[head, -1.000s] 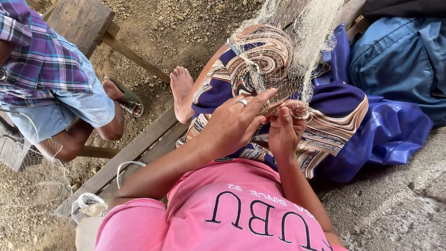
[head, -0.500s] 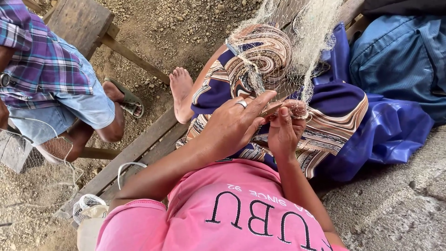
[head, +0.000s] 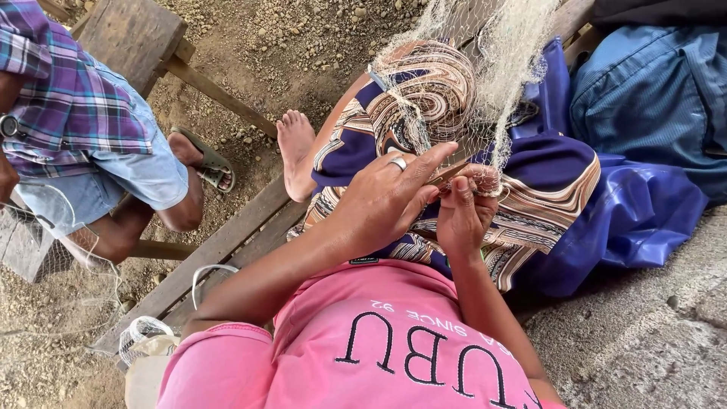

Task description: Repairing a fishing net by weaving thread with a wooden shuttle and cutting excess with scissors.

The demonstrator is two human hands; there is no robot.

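The right hand (head: 463,216) was closed on a bunched strand of pale fishing net (head: 485,91), fingertips curled tight around a small knot of mesh just above the raised knee, while the left hand (head: 386,201) lay against it from the left, a ring on one finger, thumb and forefinger pinched together on a thin brown netting needle (head: 447,176) that pointed up and right toward the same knot. Both hands touched at the net, the right one the nearer to the gathered strand. From that grip the net ran upward and away, its long axis almost straight up the frame, fanning out over the patterned purple and tan cloth (head: 545,204) that covered the person's lap and knee. Right of the net lay a blue tarpaulin (head: 644,220) and, beyond it, a blue bag (head: 651,98). Left of the net a bare foot (head: 295,148) rested on a wooden plank (head: 219,250) over gravel. Further left sat another person in a plaid shirt (head: 68,106) and denim shorts, sandal on, beside a wooden bench (head: 129,34), with more netting hanging loose near that person's knee
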